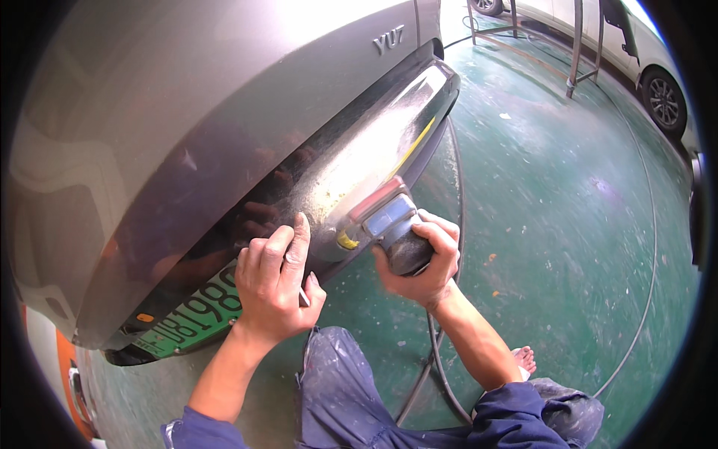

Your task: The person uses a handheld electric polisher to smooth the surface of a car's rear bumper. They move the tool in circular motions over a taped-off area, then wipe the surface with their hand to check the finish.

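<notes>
Vehicle body-repair workshop, by the look of it.
I have a powdery right grip (pixel 434 258) around a blocky sander (pixel 389 217) at a car's dulled, scuffed rear bumper (pixel 355 168); a dark hose (pixel 459 187) runs past that grip across a speckled green floor (pixel 553 224), and well beyond it, up and right, I see a metal stand (pixel 574 52) and another car (pixel 651 52).

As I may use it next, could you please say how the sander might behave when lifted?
The sander is probably light enough for one hand, since only the right hand holds it. Its blocky head looks stiff; its rounded body may tip if set down.
</notes>
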`<state>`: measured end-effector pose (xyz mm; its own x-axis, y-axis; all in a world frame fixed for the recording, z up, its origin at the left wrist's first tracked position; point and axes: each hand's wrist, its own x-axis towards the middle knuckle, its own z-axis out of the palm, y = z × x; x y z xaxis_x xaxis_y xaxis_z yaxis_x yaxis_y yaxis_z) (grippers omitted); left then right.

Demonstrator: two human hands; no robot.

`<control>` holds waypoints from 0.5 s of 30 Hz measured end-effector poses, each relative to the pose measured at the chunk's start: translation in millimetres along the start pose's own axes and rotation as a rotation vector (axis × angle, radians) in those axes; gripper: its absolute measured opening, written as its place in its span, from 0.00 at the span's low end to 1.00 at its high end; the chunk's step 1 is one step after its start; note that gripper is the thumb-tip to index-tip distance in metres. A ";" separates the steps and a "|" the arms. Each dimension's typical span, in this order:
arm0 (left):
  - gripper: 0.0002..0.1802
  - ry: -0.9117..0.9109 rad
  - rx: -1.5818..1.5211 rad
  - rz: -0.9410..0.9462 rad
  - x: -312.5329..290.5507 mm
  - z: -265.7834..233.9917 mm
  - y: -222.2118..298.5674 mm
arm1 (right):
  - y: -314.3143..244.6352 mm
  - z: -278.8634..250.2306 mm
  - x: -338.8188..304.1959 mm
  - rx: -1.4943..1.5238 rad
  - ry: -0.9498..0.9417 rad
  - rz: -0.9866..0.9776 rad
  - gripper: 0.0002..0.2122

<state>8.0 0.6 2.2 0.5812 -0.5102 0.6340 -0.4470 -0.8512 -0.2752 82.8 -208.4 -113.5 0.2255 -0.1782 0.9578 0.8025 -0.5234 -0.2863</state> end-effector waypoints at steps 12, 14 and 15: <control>0.45 -0.044 -0.033 0.007 0.9 0.8 5.9 | 37.7 -2.1 44.8 0.018 0.131 0.192 0.32; 0.43 -0.002 -0.016 0.022 1.4 4.2 4.9 | 28.2 -7.2 48.1 0.057 0.106 0.160 0.31; 0.42 0.012 0.002 0.026 0.1 2.7 2.8 | 16.1 -4.8 48.0 0.132 0.100 0.148 0.31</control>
<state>8.6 -2.2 -0.5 0.5612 -0.5306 0.6353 -0.4605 -0.8379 -0.2930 103.9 -229.4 -72.2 0.2954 -0.3296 0.8967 0.8316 -0.3733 -0.4112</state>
